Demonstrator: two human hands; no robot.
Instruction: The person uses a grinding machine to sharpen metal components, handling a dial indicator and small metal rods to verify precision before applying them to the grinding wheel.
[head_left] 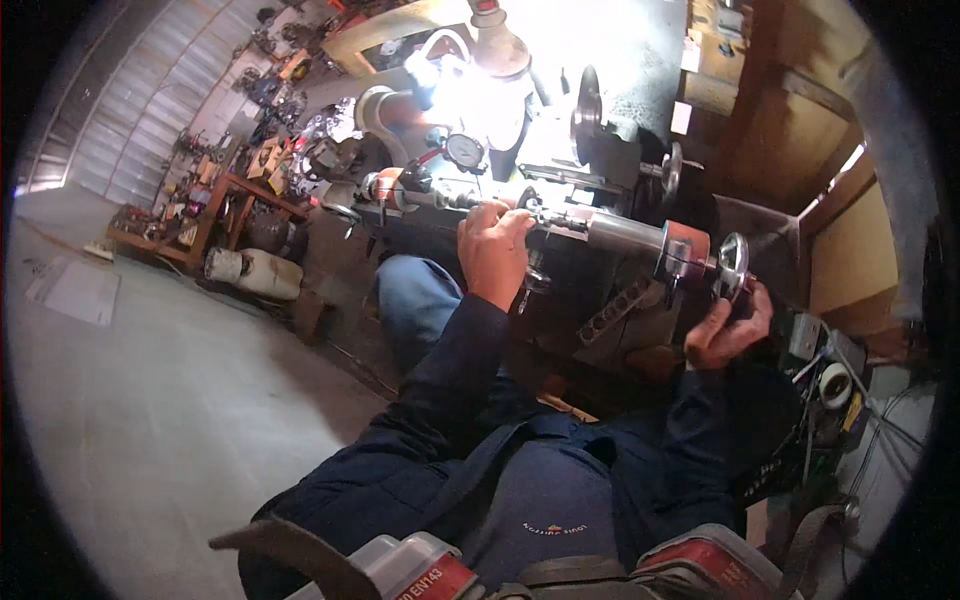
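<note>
A thin metal shaft (562,222) lies across the machine between an orange-ended holder (387,187) on the left and a thick silver barrel (625,234) on the right. My left hand (495,252) is closed at the middle of this shaft, thumb and fingers pressed together; the exact part between them is hidden. At the right end, my right hand (733,328) grips the lower rim of a shiny handwheel (734,264), beyond an orange collar (687,245). Just above my left hand stands a round dial gauge (465,151) with a white face.
A bright lamp (424,70) glares over the machine. Behind the shaft stand a grey wheel (587,113) and a second handwheel (671,171). A strip with round holes (620,310) hangs below. Parts crowd a wooden bench (230,200) at left; cables (880,425) run at lower right.
</note>
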